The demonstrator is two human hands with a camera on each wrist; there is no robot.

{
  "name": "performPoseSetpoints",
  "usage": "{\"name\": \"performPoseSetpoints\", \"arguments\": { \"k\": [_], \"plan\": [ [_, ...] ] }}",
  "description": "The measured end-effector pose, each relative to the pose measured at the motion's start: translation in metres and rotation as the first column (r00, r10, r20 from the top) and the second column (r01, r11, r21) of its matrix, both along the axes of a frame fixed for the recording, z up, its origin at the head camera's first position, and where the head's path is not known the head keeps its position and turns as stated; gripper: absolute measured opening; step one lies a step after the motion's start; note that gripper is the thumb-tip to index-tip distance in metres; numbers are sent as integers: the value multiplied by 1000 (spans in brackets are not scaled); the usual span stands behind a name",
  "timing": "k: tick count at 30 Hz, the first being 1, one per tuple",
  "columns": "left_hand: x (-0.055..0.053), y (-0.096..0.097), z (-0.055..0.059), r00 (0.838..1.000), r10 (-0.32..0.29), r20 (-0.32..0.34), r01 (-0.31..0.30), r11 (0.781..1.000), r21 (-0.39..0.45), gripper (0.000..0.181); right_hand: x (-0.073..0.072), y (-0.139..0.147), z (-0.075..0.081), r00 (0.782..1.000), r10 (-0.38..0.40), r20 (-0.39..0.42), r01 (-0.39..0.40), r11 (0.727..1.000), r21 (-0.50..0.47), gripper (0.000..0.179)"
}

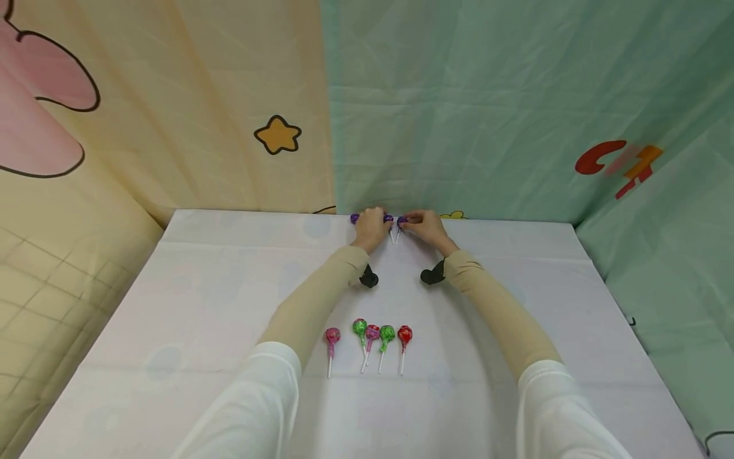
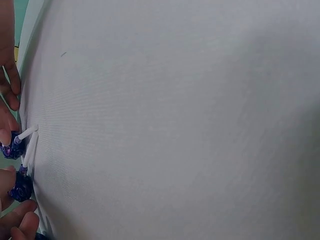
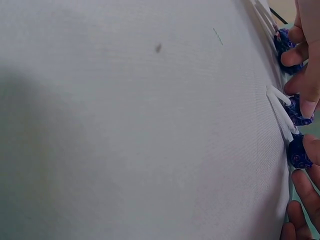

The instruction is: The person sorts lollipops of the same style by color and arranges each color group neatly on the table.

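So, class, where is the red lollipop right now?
In the head view, the red lollipop ends the near row on the right, beside a green lollipop.

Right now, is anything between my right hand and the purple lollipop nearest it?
Nothing visible is: your right hand touches that purple lollipop directly, thumb on its wrapped head. Your left hand holds the neighboring purple lollipop close by, to the left rather than in between.

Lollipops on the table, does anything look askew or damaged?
Slightly askew: the purple lollipop at the right hand and its purple neighbour slant, stick ends close together in a V. Nearer the camera, the left green lollipop and adjacent pink lollipop lie close, sticks seeming to cross. No damage shows.
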State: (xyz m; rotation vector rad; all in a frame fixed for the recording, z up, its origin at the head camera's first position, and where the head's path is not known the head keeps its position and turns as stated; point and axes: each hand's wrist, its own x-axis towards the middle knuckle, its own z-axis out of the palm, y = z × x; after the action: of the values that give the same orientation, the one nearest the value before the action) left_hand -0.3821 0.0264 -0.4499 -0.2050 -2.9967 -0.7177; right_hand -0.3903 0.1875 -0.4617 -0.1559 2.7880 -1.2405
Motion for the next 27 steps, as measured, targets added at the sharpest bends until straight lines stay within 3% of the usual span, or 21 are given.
{"name": "performPoseSetpoints", "arguments": {
  "k": [13,19,27],
  "plan": [
    [5,1,4,999,5,34,-5,1000,-1,29,4,1,0,1000,-18,-1,18,1000,-12,38],
    [6,0,6,1000,-10,28,10,1000,1,37,6,3,2,1000,-15,-5,15,1000,-7,40],
    [12,-8,12,1000,-31,0,31,999,34,37,14,5,7,993,9,-117,-15,999,-45,34]
  ]
}}
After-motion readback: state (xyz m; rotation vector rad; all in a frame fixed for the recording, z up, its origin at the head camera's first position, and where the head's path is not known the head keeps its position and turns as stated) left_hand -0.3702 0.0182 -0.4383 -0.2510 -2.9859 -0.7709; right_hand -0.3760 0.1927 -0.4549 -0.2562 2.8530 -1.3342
